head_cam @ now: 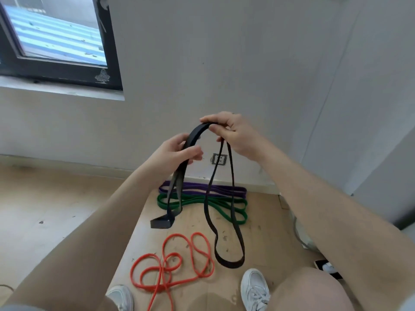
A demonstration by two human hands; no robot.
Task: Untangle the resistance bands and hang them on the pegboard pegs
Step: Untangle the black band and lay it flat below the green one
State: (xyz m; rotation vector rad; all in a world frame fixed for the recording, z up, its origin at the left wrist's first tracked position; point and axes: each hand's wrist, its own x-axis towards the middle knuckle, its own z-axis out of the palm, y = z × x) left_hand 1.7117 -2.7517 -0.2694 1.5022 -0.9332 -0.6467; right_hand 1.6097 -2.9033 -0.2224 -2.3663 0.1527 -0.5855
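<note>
I hold a black resistance band (233,221) up in front of the wall with both hands. My left hand (177,151) grips one doubled stretch of it, whose folded end hangs down to the floor. My right hand (233,133) pinches the top of the arch, and a long loop dangles below it to the floor. An orange band (170,265) lies coiled and twisted on the floor near my feet. A green band (197,202) and a purple band (202,189) lie folded by the wall. No pegboard is in view.
A dark-framed window (58,41) is at the upper left. A wall socket (219,159) sits low on the grey wall. My white shoes (254,288) stand on the wooden floor. A dark phone-like object (327,267) lies at the right.
</note>
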